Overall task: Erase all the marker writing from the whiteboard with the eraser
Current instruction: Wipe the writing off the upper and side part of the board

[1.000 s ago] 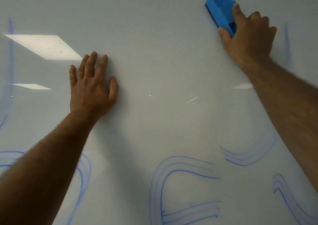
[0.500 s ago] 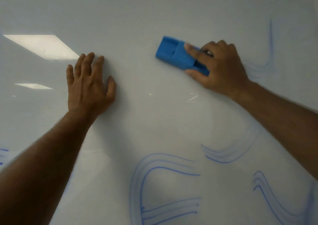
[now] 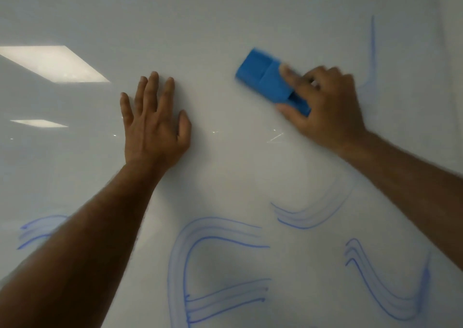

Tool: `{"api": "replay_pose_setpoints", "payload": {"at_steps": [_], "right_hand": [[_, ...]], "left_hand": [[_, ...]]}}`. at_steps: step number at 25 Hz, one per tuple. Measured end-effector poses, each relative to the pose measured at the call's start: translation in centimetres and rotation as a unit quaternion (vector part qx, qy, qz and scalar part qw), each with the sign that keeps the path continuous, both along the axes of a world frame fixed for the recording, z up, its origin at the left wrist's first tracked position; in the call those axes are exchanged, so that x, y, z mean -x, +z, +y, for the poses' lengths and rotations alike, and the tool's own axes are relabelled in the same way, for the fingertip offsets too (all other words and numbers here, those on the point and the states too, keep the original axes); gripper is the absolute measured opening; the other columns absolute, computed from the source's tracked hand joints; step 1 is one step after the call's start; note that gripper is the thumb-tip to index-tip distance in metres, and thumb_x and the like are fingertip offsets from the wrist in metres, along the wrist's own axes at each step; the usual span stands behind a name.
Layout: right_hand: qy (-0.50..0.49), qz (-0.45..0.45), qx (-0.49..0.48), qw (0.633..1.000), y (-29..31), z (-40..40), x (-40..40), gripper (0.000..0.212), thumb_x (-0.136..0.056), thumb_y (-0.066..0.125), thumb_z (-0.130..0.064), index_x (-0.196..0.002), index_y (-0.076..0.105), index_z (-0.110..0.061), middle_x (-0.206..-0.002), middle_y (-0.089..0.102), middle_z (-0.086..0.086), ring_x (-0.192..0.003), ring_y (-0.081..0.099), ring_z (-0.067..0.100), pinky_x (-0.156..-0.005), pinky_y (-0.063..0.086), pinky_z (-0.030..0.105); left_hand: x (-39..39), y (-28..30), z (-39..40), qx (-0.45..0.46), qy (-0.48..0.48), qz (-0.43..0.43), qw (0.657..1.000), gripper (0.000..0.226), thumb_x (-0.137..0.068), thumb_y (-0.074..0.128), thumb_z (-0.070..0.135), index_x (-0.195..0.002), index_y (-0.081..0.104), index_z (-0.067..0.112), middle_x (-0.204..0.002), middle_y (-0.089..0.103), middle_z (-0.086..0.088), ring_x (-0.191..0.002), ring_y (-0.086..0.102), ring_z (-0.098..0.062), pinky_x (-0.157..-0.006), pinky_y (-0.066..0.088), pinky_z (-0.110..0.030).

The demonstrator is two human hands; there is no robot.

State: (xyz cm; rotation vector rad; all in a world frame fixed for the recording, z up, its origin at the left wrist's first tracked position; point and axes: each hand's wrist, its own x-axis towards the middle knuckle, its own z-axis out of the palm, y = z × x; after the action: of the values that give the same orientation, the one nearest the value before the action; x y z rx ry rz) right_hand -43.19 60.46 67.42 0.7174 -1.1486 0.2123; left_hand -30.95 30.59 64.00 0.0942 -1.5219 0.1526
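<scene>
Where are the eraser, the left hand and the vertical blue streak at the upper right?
eraser (image 3: 260, 75): head view, blue top face.
left hand (image 3: 152, 129): head view, back of hand.
vertical blue streak (image 3: 372, 51): head view, mid-length.

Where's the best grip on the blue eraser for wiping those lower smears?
Grip the blue eraser by its long side edges at the lower-right end, coming from the right as the right hand does now. Its long flat block suits a thumb-and-finger pinch, leaving the upper-left end free.

The blue eraser (image 3: 265, 78) lay flat and tilted against the whiteboard (image 3: 225, 21), above smeared blue marker curves (image 3: 215, 232) across its lower part.
</scene>
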Motion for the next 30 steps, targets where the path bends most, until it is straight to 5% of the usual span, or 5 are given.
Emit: {"api": "replay_pose_setpoints", "payload": {"at_steps": [5, 10, 14, 21, 30], "right_hand": [[-0.039, 0.118, -0.252, 0.96, -5.6, 0.0, -0.1, 0.053, -0.101, 0.056, -0.051, -0.147, 0.049, -0.025, -0.103, 0.066, 0.013, -0.079, 0.055, 0.03, -0.074, 0.043, 0.044], [-0.028, 0.024, 0.022, 0.999, -1.0, 3.3, 1.5, 0.059, -0.099, 0.056, -0.057, -0.149, 0.05, -0.025, -0.101, 0.064, 0.018, -0.082, 0.06, 0.039, -0.073, 0.047, 0.05], [-0.03, -0.134, 0.168, 0.976, 0.5, 4.4, 1.7, 0.068, -0.097, 0.054, -0.059, -0.154, 0.042, -0.025, -0.107, 0.058, 0.024, -0.095, 0.056, 0.042, -0.082, 0.043, 0.052], [-0.079, 0.084, -0.194, 0.974, -6.4, 2.5, -0.1, 0.057, -0.099, 0.061, -0.052, -0.145, 0.05, -0.02, -0.102, 0.067, 0.014, -0.077, 0.057, 0.031, -0.073, 0.043, 0.044], [-0.065, -0.143, 0.166, 0.973, -2.6, 5.9, 1.2, 0.069, -0.095, 0.056, -0.057, -0.152, 0.043, -0.02, -0.104, 0.061, 0.023, -0.088, 0.058, 0.042, -0.074, 0.045, 0.05]], "left_hand": [[-0.1, 0.0, -0.2, 0.001, 0.009, 0.002, 1.0, 0.07, -0.094, 0.032, 0.043, -0.158, 0.029, 0.013, -0.166, 0.022, -0.015, -0.155, 0.014, -0.032, -0.125, 0.005, -0.057], [-0.1, -0.1, 0.1, 0.001, 0.012, 0.0, 1.0, 0.071, -0.094, 0.032, 0.042, -0.158, 0.03, 0.013, -0.165, 0.023, -0.016, -0.155, 0.015, -0.032, -0.124, 0.004, -0.057], [-0.1, -0.1, 0.2, 0.0, 0.014, 0.001, 1.0, 0.07, -0.094, 0.033, 0.042, -0.158, 0.029, 0.013, -0.166, 0.022, -0.016, -0.155, 0.013, -0.032, -0.124, 0.004, -0.058], [-0.2, -0.1, 0.2, 0.002, 0.008, -0.003, 1.0, 0.071, -0.094, 0.032, 0.042, -0.158, 0.028, 0.012, -0.166, 0.02, -0.017, -0.155, 0.012, -0.032, -0.124, 0.003, -0.058], [0.0, -0.3, 0.2, 0.009, -0.004, 0.01, 1.0, 0.068, -0.095, 0.035, 0.04, -0.157, 0.031, 0.01, -0.164, 0.023, -0.019, -0.154, 0.015, -0.035, -0.123, 0.005, -0.061]]}}
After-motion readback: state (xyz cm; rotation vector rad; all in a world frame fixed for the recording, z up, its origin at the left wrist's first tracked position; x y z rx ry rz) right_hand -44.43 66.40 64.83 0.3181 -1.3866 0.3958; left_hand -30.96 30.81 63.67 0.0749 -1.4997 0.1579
